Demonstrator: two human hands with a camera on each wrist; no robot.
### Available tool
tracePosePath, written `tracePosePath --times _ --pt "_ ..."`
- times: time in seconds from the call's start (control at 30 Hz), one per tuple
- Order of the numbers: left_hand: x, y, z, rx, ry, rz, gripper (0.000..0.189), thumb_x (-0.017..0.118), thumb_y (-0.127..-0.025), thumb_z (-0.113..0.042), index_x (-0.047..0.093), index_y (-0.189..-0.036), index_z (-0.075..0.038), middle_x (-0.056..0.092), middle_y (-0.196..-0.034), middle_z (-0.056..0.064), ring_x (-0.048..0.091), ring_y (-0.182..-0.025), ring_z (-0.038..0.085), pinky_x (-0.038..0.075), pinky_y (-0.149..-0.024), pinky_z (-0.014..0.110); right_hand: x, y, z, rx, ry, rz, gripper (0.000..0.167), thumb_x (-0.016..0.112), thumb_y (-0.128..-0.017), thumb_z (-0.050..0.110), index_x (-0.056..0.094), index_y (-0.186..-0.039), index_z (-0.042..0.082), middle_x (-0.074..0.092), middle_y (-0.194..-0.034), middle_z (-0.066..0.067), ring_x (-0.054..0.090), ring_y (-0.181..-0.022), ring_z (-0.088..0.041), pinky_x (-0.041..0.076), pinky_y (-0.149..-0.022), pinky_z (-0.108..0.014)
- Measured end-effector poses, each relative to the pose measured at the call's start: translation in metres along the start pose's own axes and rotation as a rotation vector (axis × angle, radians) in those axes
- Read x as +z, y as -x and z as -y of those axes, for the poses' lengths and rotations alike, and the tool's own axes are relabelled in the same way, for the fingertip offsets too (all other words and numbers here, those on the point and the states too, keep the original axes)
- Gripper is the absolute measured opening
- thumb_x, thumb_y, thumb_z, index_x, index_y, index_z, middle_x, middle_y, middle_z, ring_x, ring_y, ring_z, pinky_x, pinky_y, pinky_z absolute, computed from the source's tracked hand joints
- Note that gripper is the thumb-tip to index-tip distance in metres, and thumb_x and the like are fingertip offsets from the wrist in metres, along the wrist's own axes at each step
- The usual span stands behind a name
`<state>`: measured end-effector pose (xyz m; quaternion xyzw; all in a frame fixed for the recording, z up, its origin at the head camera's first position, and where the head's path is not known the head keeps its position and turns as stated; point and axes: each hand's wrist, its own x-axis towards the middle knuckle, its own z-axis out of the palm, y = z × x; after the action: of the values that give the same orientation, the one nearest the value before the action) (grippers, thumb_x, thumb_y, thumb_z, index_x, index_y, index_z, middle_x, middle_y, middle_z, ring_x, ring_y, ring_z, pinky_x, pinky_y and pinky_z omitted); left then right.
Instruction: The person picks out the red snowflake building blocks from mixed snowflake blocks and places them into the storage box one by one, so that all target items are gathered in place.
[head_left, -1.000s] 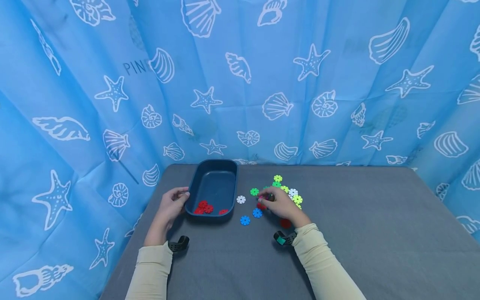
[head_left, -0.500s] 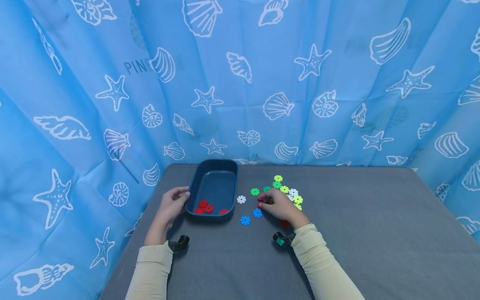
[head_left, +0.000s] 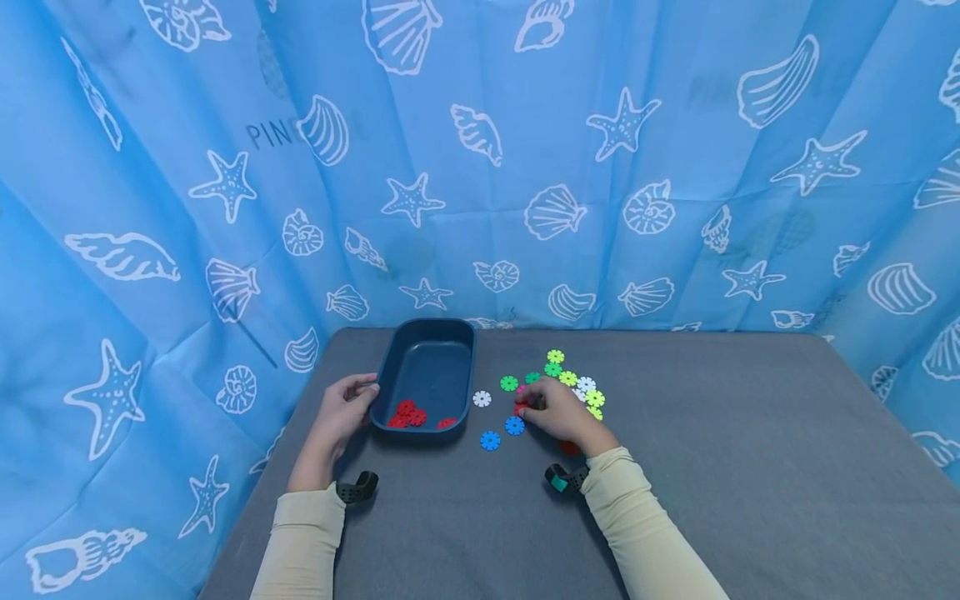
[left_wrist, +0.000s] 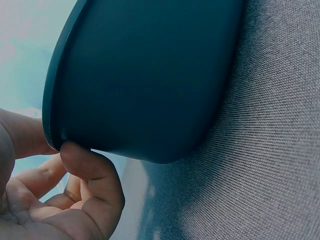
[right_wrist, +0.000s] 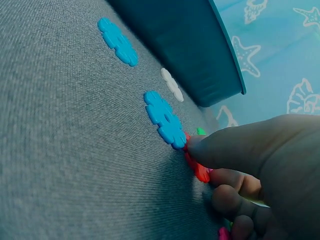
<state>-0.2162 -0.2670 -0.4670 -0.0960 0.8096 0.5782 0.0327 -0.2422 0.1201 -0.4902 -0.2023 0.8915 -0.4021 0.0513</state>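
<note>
A dark blue rectangular tray (head_left: 429,371) stands at the left of the table, with several red notched plastic discs (head_left: 406,410) at its near end. My left hand (head_left: 343,412) holds the tray's left rim, thumb and fingers pinching the edge, as the left wrist view shows close up. To the right, my right hand (head_left: 564,410) is down at the table among the loose discs. Its thumb and fingers pinch a red notched disc (right_wrist: 201,172) that lies low beside a blue disc (right_wrist: 165,120). The hand hides part of the pile.
Several green, yellow and white discs (head_left: 587,384) lie beyond and beside the right hand. A white disc (head_left: 482,399) and another blue disc (head_left: 490,441) lie between it and the tray. Grey cloth (head_left: 720,433) covers the table; a blue shell-print curtain (head_left: 495,225) hangs behind.
My right hand has shifted slightly down and its fingers have come onto the red disc, uncovering a green disc behind. The left hand and the tray have stayed put.
</note>
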Motion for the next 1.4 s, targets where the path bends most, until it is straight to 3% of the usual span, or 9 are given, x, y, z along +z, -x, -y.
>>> tracePosePath --times 0.97,1.4 --pt "0.0007 0.002 -0.0007 -0.011 -0.003 -0.001 0.043 0.056 -0.111 -0.027 0.057 -0.15 -0.009 0.059 -0.135 0.019 0.06 -0.113 0.028 0.056 -0.087 0.033 0.0008 -0.0004 -0.001 0.025 0.011 0.009 0.011 0.076 -0.095 0.008 0.076 -0.106 0.004 0.066 -0.102 -0.008 0.059 -0.091 -0.018 0.052 -0.082 -0.038" --pt "0.001 -0.0004 0.0006 -0.015 -0.003 -0.008 0.042 0.057 -0.111 -0.028 0.058 -0.149 -0.01 0.06 -0.134 0.019 0.061 -0.11 0.027 0.055 -0.084 0.03 -0.002 0.0015 -0.0006 0.019 -0.009 0.025 0.016 0.079 -0.093 0.007 0.076 -0.108 0.002 0.066 -0.104 -0.01 0.059 -0.091 -0.019 0.052 -0.082 -0.037"
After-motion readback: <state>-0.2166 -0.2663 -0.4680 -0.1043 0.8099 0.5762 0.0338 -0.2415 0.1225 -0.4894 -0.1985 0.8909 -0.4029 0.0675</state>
